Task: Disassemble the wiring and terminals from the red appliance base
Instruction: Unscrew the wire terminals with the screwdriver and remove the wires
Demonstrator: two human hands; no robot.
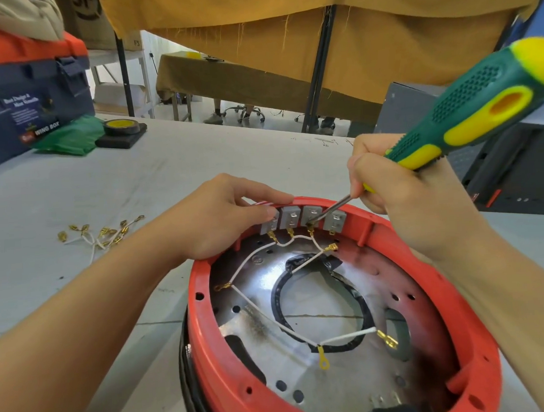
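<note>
The red appliance base (405, 271) sits on the table in front of me, its metal floor crossed by white wires (251, 258) with brass terminals (388, 340). Several grey switch blocks (289, 217) line the far inner wall. My left hand (220, 215) grips the far rim, fingertips on the leftmost block. My right hand (400, 198) holds a green and yellow screwdriver (468, 107), whose tip touches a terminal on the third block (312, 214).
A loose bundle of removed white wires with brass terminals (102, 235) lies on the grey table (104, 190) to the left. Farther back are a blue and orange toolbox (28, 93), a green bag (72, 136) and a tape roll (121, 126). A dark case (517, 171) sits right.
</note>
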